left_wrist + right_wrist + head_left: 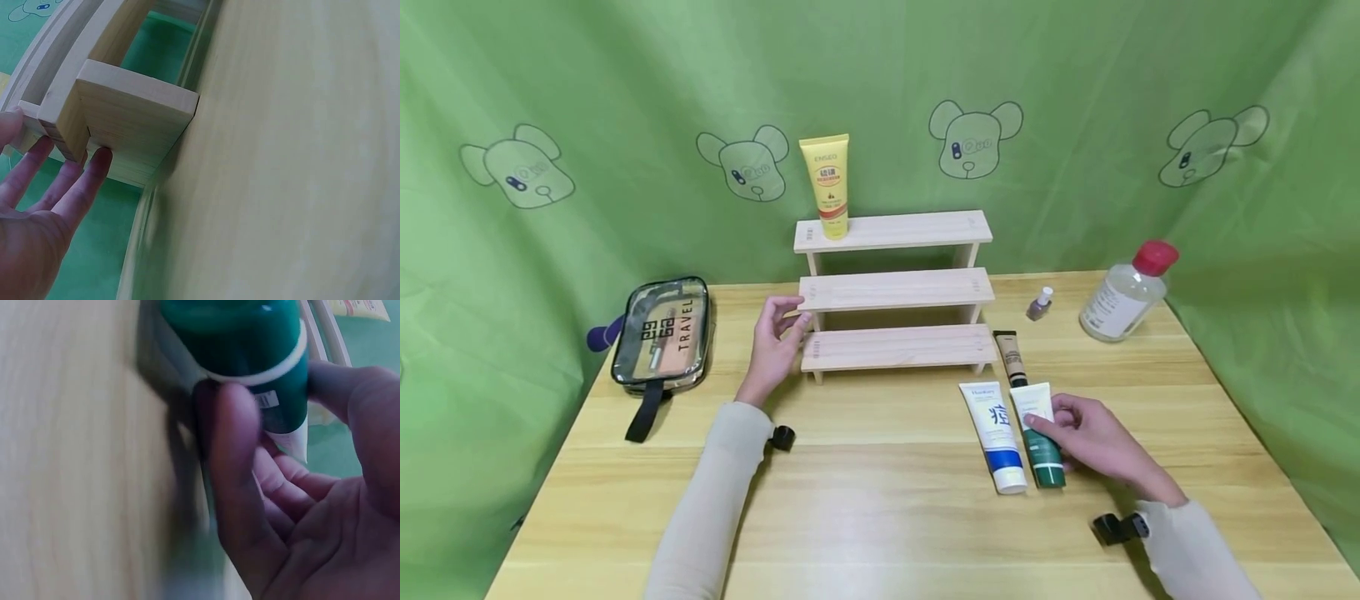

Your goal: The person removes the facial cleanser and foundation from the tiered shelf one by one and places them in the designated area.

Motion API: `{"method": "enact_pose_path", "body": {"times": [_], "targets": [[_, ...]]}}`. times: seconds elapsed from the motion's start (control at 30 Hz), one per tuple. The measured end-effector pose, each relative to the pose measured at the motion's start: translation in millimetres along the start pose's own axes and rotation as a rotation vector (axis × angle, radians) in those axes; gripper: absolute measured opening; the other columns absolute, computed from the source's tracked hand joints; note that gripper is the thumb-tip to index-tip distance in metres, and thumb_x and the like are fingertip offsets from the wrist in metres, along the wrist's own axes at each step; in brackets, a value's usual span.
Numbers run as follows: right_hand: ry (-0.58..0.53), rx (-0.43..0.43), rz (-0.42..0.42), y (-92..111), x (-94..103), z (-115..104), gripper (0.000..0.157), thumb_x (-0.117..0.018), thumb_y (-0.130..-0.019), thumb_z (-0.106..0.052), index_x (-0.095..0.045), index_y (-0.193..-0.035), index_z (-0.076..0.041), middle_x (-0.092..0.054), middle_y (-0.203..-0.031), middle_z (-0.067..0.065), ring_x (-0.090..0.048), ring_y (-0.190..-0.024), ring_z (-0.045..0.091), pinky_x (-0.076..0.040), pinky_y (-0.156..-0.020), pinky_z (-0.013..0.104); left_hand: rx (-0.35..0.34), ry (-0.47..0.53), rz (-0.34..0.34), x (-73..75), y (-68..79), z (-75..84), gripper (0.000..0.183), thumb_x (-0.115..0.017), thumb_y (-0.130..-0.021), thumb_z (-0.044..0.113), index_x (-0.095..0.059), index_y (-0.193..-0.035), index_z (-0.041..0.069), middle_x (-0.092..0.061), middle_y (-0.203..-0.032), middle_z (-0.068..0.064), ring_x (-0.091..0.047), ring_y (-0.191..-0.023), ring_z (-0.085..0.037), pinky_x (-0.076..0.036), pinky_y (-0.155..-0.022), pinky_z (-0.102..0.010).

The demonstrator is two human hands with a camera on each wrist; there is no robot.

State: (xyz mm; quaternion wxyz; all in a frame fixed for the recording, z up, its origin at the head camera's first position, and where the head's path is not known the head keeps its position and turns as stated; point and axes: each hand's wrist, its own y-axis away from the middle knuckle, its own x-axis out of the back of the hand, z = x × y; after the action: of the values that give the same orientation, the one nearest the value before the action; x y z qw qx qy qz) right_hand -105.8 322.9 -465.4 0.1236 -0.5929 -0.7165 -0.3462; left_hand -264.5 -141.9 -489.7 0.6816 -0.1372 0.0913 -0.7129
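Note:
My right hand (1093, 437) grips a green and white squeeze tube (1043, 446), thumb across its front and fingers round its side. In the right wrist view its green cap end (237, 337) faces the camera. Just left of it a white and blue squeeze tube (992, 433) lies on the table, and a small beige tube with a black cap (1011, 358) lies behind. My left hand (775, 346) is at the left end of a three-step wooden shelf (895, 287); its fairly straight fingers (90, 181) touch the board ends.
A yellow tube (829, 187) stands cap-down on the top step's left. At left lies a clear travel pouch (662, 333) with a purple item (602, 336) behind. A small purple bottle (1039, 305) and a red-capped clear bottle (1127, 292) stand back right. Green curtain (880, 100) surrounds the table.

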Motion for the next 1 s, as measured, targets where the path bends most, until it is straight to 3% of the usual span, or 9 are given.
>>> {"method": "enact_pose_path", "body": {"times": [0.27, 0.43, 0.53, 0.77, 1.0], "targets": [[0.064, -0.005, 0.058, 0, -2.5, -4, 0.054, -0.076, -0.103, -0.045, -0.063, -0.125, 0.003, -0.068, -0.087, 0.005, -0.063, -0.067, 0.017, -0.058, -0.056, 0.027, 0.014, -0.008, -0.003, 0.3, -1.7, 2.1, 0.032, -0.066, -0.108, 0.005, -0.054, -0.137, -0.001, -0.063, -0.148, -0.019, -0.067, -0.127, -0.039, -0.065, -0.109, -0.038], [0.126, 0.029, 0.129, -4, -4.9, -2, 0.064, -0.079, -0.100, -0.049, -0.066, -0.130, 0.006, -0.074, -0.095, 0.008, -0.063, -0.081, 0.018, -0.054, -0.064, 0.022, 0.029, -0.010, -0.005, 0.4, -0.7, 2.7, 0.033, -0.066, -0.108, 0.006, -0.054, -0.138, -0.001, -0.062, -0.149, -0.020, -0.067, -0.127, -0.039, -0.064, -0.110, -0.050], [0.122, 0.031, 0.153, -5, -5.6, -2, 0.068, -0.079, -0.100, -0.050, -0.064, -0.135, 0.006, -0.075, -0.101, 0.011, -0.065, -0.085, 0.019, -0.056, -0.065, 0.022, 0.031, -0.005, -0.003, 0.0, -0.1, 2.5, 0.033, -0.066, -0.108, 0.006, -0.054, -0.138, -0.001, -0.062, -0.148, -0.020, -0.067, -0.127, -0.039, -0.065, -0.110, -0.048], [0.054, -0.004, 0.163, -7, -6.2, -4, 0.069, -0.079, -0.101, -0.043, -0.056, -0.143, 0.007, -0.076, -0.106, 0.018, -0.069, -0.069, 0.019, -0.062, -0.056, 0.029, 0.028, -0.003, 0.003, 0.4, 0.3, 1.1, 0.032, -0.066, -0.108, 0.006, -0.054, -0.137, -0.001, -0.062, -0.149, -0.020, -0.067, -0.127, -0.041, -0.066, -0.107, -0.035], [0.049, -0.015, 0.173, -11, -4.2, -3, 0.070, -0.079, -0.102, -0.042, -0.055, -0.146, 0.006, -0.076, -0.111, 0.022, -0.071, -0.073, 0.019, -0.064, -0.059, 0.030, 0.029, 0.000, -0.003, 0.3, -0.3, 1.2, 0.033, -0.065, -0.109, 0.006, -0.053, -0.139, -0.003, -0.061, -0.150, -0.021, -0.066, -0.129, -0.044, -0.065, -0.109, -0.042]]}}
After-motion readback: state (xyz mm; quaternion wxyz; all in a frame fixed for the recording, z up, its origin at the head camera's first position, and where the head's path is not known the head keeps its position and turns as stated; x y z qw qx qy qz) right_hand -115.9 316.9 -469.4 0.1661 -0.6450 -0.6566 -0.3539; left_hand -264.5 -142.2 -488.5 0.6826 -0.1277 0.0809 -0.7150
